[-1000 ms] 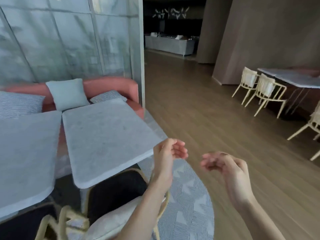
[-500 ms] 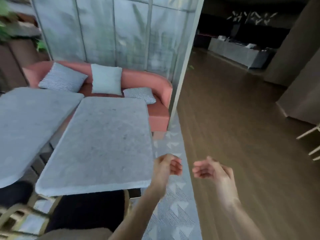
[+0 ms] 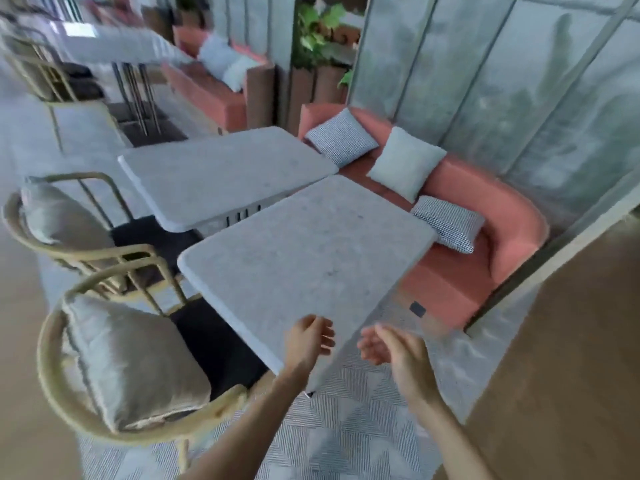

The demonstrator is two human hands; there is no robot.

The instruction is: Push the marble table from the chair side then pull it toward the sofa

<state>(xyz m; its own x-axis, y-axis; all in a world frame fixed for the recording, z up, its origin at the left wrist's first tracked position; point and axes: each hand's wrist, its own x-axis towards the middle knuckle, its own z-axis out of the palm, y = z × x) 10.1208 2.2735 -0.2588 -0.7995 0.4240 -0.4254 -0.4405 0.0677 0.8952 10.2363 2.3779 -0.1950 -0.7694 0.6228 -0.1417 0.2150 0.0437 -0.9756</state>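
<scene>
A grey marble table [image 3: 304,251] stands in the middle of the view, its far edge close to a salmon sofa [image 3: 478,216] with several cushions. A wooden chair [image 3: 114,368] with a beige back cushion and black seat sits at the table's left side. My left hand [image 3: 308,341] hovers over the table's near corner, fingers loosely curled, holding nothing. My right hand [image 3: 391,348] hangs just right of that corner above the rug, fingers apart and empty. Neither hand clearly touches the tabletop.
A second marble table [image 3: 221,171] stands behind the first, with another wooden chair [image 3: 62,223] beside it. A patterned grey rug [image 3: 346,427] lies underfoot, wood floor [image 3: 561,375] to the right. A frosted glass wall [image 3: 519,98] backs the sofa.
The view has swung left and down, showing the chairs and the second table. Both hands stay raised and empty near the table's corner, with the left one now over the tabletop.
</scene>
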